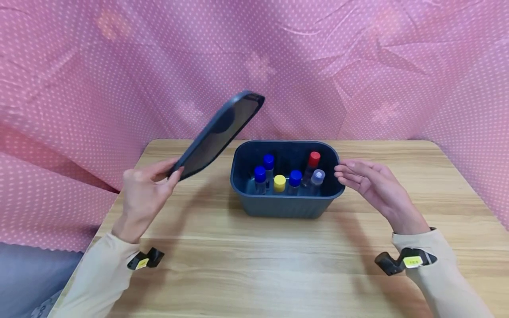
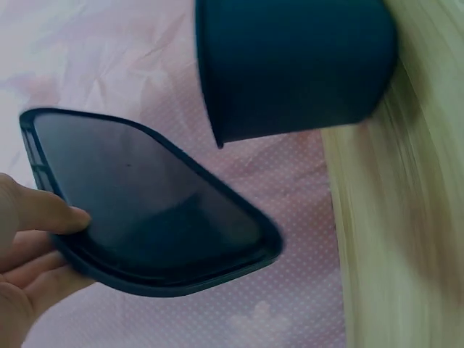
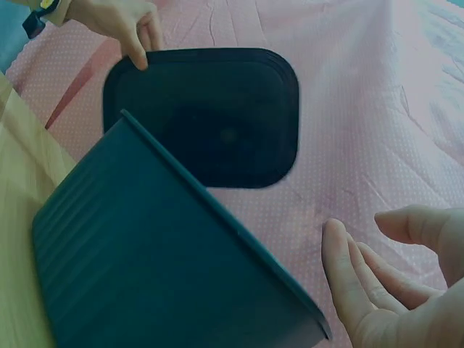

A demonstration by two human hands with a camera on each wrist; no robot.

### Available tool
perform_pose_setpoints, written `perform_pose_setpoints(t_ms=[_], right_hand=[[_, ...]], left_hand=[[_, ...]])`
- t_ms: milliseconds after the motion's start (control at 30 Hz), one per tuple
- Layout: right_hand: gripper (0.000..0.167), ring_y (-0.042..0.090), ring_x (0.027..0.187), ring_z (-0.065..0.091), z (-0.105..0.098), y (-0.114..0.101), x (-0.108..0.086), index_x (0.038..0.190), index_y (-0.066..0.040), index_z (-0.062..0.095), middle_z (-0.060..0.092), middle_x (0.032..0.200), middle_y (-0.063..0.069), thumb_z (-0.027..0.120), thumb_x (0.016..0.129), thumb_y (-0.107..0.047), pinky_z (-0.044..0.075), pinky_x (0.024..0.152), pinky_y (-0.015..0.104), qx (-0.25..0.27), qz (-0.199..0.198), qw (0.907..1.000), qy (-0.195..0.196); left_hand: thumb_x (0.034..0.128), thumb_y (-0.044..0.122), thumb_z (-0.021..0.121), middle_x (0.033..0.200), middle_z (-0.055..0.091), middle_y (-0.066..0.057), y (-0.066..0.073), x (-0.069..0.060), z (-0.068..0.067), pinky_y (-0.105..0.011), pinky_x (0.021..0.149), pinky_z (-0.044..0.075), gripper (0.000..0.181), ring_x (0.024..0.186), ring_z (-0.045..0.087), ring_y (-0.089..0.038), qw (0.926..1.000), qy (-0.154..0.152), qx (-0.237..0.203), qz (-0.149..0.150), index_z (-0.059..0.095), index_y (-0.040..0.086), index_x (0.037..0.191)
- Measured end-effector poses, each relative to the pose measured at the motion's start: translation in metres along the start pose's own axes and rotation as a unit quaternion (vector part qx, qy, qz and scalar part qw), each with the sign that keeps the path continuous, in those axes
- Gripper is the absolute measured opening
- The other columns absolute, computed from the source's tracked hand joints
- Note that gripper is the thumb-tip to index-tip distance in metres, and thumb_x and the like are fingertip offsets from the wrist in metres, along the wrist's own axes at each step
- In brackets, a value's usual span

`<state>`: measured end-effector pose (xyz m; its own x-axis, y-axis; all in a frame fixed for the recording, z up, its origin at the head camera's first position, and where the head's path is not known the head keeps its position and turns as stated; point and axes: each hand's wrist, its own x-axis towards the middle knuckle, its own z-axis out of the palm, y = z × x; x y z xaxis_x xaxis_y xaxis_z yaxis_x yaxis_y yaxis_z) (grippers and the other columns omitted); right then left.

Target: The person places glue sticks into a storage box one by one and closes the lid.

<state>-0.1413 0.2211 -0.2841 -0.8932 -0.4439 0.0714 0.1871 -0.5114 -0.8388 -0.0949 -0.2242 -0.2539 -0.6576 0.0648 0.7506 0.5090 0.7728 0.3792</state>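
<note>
My left hand [image 1: 145, 194] pinches the near edge of a dark blue-grey lid [image 1: 218, 137], thumb on one face and fingers on the other. The lid is tilted up in the air, left of a dark rectangular bin [image 1: 284, 206]. Inside the bin stand several small bottles: some with blue caps [image 1: 260, 174], one with a yellow cap [image 1: 279, 183], one with a red cap [image 1: 313, 160], and one with a clear cap [image 1: 317, 176]. My right hand [image 1: 377, 190] is beside the bin's right rim, fingers loosely extended; the right wrist view [image 3: 391, 283] shows nothing held in that hand.
The bin stands on a wood-grain table [image 1: 286, 265], towards its back edge. Pink dotted cloth [image 1: 298, 66] hangs behind and at both sides. A black wrist device [image 1: 405, 260] sits on each sleeve. Blue-grey fabric [image 1: 36, 274] shows at the lower left.
</note>
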Motion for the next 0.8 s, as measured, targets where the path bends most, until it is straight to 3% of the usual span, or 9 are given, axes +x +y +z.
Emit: perform_pose_setpoints(t_ms=[67, 167, 333, 467, 567, 800], right_hand=[[0.029, 0.026, 0.099, 0.068, 0.003, 0.003, 0.002, 0.111, 0.011, 0.066, 0.07, 0.106, 0.019, 0.039, 0.101, 0.005, 0.053, 0.091, 0.033, 0.002, -0.003, 1.0, -0.003], [0.028, 0.026, 0.098, 0.069, 0.008, 0.006, 0.004, 0.111, 0.011, 0.066, 0.07, 0.107, 0.019, 0.04, 0.101, 0.005, 0.053, 0.09, 0.033, 0.005, -0.005, 1.0, -0.004], [0.027, 0.025, 0.099, 0.069, 0.016, 0.012, 0.005, 0.11, 0.008, 0.068, 0.07, 0.108, 0.018, 0.044, 0.101, 0.003, 0.052, 0.091, 0.033, -0.007, -0.006, 1.0, 0.0], [0.026, 0.025, 0.098, 0.069, 0.02, 0.013, 0.007, 0.108, 0.006, 0.069, 0.07, 0.107, 0.017, 0.045, 0.101, 0.001, 0.052, 0.092, 0.033, -0.002, -0.001, 1.0, 0.005], [0.027, 0.025, 0.098, 0.069, 0.023, 0.015, 0.008, 0.106, 0.006, 0.07, 0.07, 0.106, 0.018, 0.045, 0.101, 0.001, 0.052, 0.092, 0.033, 0.011, 0.001, 0.9999, 0.005], [0.026, 0.023, 0.097, 0.069, 0.024, 0.02, 0.006, 0.106, 0.003, 0.072, 0.071, 0.107, 0.014, 0.046, 0.1, -0.001, 0.054, 0.089, 0.034, 0.029, 0.009, 0.9993, 0.021]], left_hand=[[0.0725, -0.01, 0.075, 0.082, 0.073, -0.015, 0.0, -0.001, 0.006, -0.019, 0.064, 0.056, 0.021, 0.066, 0.071, -0.025, 0.9988, 0.004, 0.017, 0.046, 0.075, -0.003, 0.093], [0.0744, -0.009, 0.073, 0.085, 0.073, -0.016, 0.0, -0.003, 0.015, -0.039, 0.066, 0.057, 0.022, 0.072, 0.071, -0.03, 0.9943, 0.0, 0.028, 0.103, 0.074, -0.004, 0.096], [0.0789, -0.008, 0.07, 0.093, 0.072, -0.019, 0.004, -0.005, 0.028, -0.045, 0.072, 0.058, 0.023, 0.083, 0.07, -0.034, 0.9801, -0.007, 0.036, 0.195, 0.071, -0.005, 0.101], [0.0917, -0.002, 0.059, 0.097, 0.072, -0.018, 0.011, -0.006, 0.038, -0.045, 0.073, 0.058, 0.016, 0.085, 0.07, -0.033, 0.9571, 0.013, 0.047, 0.286, 0.07, -0.006, 0.102], [0.0988, 0.002, 0.049, 0.098, 0.071, -0.019, 0.015, -0.006, 0.044, -0.044, 0.073, 0.058, 0.022, 0.086, 0.07, -0.032, 0.9382, 0.028, 0.05, 0.341, 0.068, -0.008, 0.103], [0.099, -0.003, 0.045, 0.096, 0.071, -0.021, 0.019, -0.008, 0.057, -0.042, 0.075, 0.058, 0.024, 0.085, 0.07, -0.032, 0.9081, 0.032, 0.063, 0.413, 0.068, -0.011, 0.1]])
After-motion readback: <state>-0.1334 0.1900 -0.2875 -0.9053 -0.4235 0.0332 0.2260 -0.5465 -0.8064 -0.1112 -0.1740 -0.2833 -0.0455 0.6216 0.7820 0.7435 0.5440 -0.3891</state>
